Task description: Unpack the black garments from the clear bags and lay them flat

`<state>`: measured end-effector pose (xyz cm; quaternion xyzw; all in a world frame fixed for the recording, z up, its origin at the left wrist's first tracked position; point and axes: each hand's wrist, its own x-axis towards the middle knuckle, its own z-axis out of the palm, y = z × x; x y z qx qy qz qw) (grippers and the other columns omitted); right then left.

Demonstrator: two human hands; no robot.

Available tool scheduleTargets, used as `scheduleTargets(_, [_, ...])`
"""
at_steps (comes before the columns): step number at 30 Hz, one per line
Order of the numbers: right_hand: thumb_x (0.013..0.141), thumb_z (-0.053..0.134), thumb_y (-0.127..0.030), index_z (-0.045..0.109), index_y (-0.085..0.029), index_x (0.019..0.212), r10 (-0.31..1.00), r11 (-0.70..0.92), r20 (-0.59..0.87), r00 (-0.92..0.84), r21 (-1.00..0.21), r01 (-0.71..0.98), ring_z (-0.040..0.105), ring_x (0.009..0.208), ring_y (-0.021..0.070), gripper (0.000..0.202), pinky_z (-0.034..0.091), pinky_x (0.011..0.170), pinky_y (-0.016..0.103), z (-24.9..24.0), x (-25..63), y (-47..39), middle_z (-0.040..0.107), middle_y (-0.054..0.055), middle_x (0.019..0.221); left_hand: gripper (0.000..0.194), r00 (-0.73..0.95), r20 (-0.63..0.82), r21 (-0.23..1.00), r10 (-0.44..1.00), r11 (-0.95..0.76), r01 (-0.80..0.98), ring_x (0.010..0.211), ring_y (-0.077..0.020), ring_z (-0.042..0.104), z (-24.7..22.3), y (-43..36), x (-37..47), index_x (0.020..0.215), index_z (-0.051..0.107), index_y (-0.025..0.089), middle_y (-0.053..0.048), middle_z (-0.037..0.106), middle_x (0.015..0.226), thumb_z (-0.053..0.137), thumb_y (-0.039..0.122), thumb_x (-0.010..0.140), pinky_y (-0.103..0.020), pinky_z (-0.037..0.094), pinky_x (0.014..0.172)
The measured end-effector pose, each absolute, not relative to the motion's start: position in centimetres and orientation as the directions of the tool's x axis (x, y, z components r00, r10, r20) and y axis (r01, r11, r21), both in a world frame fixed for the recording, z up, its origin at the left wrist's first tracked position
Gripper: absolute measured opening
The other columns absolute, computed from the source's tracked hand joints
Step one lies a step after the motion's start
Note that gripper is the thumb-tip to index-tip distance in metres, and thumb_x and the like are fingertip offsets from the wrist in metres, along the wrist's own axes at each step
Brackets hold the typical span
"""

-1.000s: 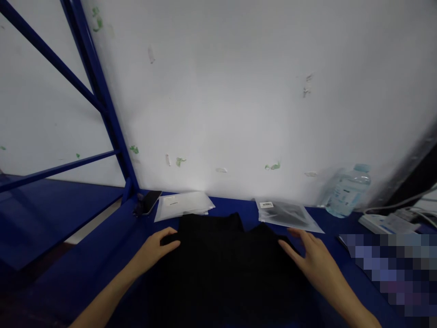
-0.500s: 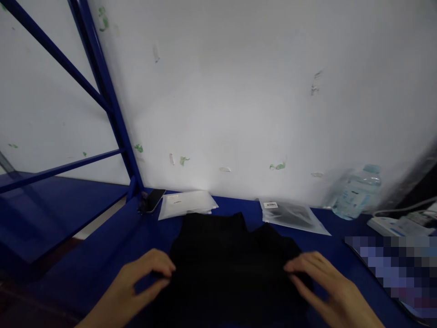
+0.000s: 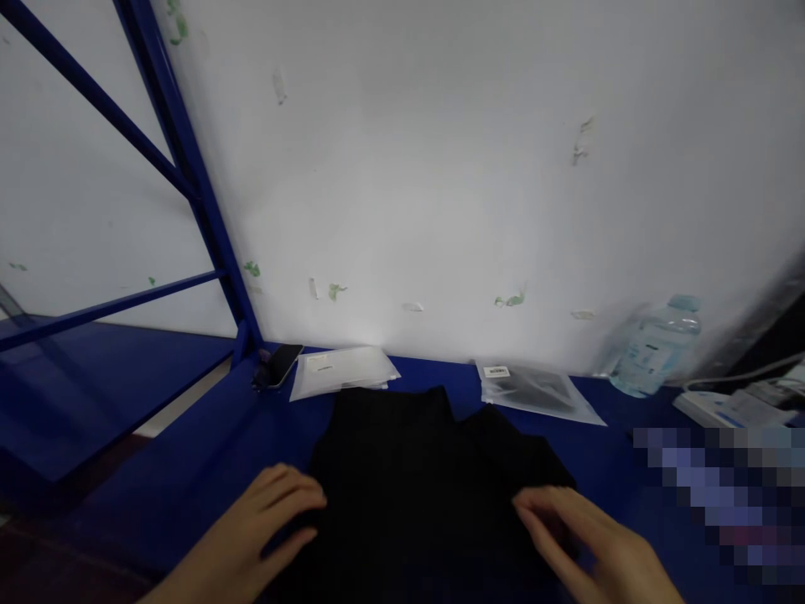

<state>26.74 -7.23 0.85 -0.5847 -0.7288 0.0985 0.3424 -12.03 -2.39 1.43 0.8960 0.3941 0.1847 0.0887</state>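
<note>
A black cloth garment (image 3: 408,486) lies spread on the blue table in front of me; its dark folds hide its exact kind. At its left edge is my left hand (image 3: 270,520), thumb and fingers apart with a gap between the tips. My right hand (image 3: 584,528) is at the garment's right side, thumb and fingertips pinched together on the cloth. The garment's lower part runs out of view between my wrists.
Behind the garment lie a white plastic pouch (image 3: 345,371) and a clear pouch with dark contents (image 3: 541,393). A phone (image 3: 286,365) is at back left. A water bottle (image 3: 657,348) and white device (image 3: 710,408) stand right. Blue frame posts (image 3: 217,226) rise left.
My left thumb and fingers have parted from their pinch at the garment's left edge. My right hand has shifted slightly left and down over the cloth. The view has tilted slightly.
</note>
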Motion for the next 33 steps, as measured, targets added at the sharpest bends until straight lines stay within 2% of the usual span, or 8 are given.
scheduleTargets(5, [0.085,0.061,-0.038,0.065,-0.024,0.088,0.990,0.124,0.124,-0.066,-0.558,0.821,0.065,0.070,0.0171,0.015,0.044,0.061,0.026,1.4,22.7,-2.8,0.069,0.001,0.079,0.059,0.607,0.223,0.184,0.762,-0.645,0.742,0.112,-0.0251,0.058,0.2,1.1,-12.0,0.130,0.051,0.033,-0.003,0.058,0.127,0.051,0.004,0.079,-0.044,0.047,0.097])
scheduleTargets(10, [0.082,0.059,-0.028,0.061,-0.021,0.073,0.993,0.075,-0.020,-0.116,-0.658,0.750,0.058,0.054,0.0126,0.011,0.034,0.051,0.023,1.9,21.9,-0.1,0.064,-0.002,0.058,0.030,0.593,0.226,0.263,0.773,-0.635,0.726,0.098,-0.0215,0.061,0.7,2.5,-11.8,0.104,0.063,0.028,-0.003,0.062,0.111,0.048,0.010,0.085,-0.037,0.049,0.089])
scheduleTargets(13, [0.088,0.054,-0.035,0.058,-0.020,0.076,0.988,0.037,-0.069,-0.135,-0.757,0.652,0.052,0.048,0.0096,0.019,0.033,0.047,0.021,3.9,22.6,1.8,0.063,-0.002,0.055,0.021,0.538,0.272,0.366,0.798,-0.603,0.709,0.091,-0.0183,0.061,2.4,4.2,-11.4,0.093,0.065,0.026,-0.001,0.063,0.099,0.047,0.016,0.089,-0.030,0.049,0.082])
scheduleTargets(17, [0.095,0.044,-0.042,0.061,-0.017,0.084,0.992,-0.019,-0.099,-0.082,-0.742,0.670,0.053,0.050,0.0086,0.032,0.042,0.052,0.022,5.7,23.2,6.3,0.067,0.001,0.069,0.016,0.423,0.370,0.404,0.827,-0.553,0.728,0.072,-0.0157,0.059,3.9,8.9,-10.2,0.088,0.066,0.022,0.001,0.063,0.080,0.051,0.027,0.088,-0.025,0.047,0.068])
scheduleTargets(22, [0.092,0.057,-0.037,0.058,-0.018,0.118,0.987,-0.112,-0.157,0.015,-0.633,0.766,0.062,0.099,0.0202,0.032,0.053,0.083,0.041,4.1,22.6,10.9,0.060,0.007,0.120,0.014,0.368,0.401,0.372,0.839,-0.516,0.772,0.062,-0.0160,0.057,2.0,14.1,-8.6,0.074,0.065,0.020,0.003,0.060,0.065,0.055,0.025,0.083,-0.027,0.046,0.063])
scheduleTargets(26, [0.092,0.057,-0.037,0.058,-0.019,0.119,0.996,-0.085,-0.051,0.068,-0.566,0.820,0.061,0.100,0.0203,0.032,0.052,0.085,0.041,2.9,22.7,10.7,0.060,0.008,0.120,0.010,0.325,0.476,0.331,0.818,-0.508,0.795,0.087,-0.0240,0.062,0.6,13.8,-7.9,0.086,0.065,0.019,-0.005,0.066,0.085,0.056,0.021,0.083,-0.038,0.050,0.080])
scheduleTargets(29, [0.093,0.053,-0.037,0.064,-0.019,0.102,0.995,0.009,0.086,0.045,-0.544,0.839,0.064,0.086,0.0182,0.023,0.049,0.079,0.034,3.4,23.7,8.1,0.068,0.005,0.096,0.022,0.334,0.526,0.300,0.782,-0.538,0.788,0.111,-0.0287,0.056,0.7,10.9,-7.5,0.108,0.062,0.019,-0.009,0.065,0.110,0.051,0.023,0.089,-0.050,0.042,0.098])
scheduleTargets(33, [0.085,0.059,-0.034,0.064,-0.023,0.081,0.989,0.113,0.139,-0.046,-0.516,0.849,0.061,0.064,0.0153,0.012,0.042,0.060,0.027,4.1,26.2,3.1,0.067,-0.001,0.071,0.033,0.488,0.472,0.252,0.734,-0.643,0.723,0.131,-0.0252,0.046,0.7,5.4,-7.1,0.129,0.053,0.026,-0.004,0.062,0.128,0.044,0.026,0.097,-0.047,0.037,0.109])
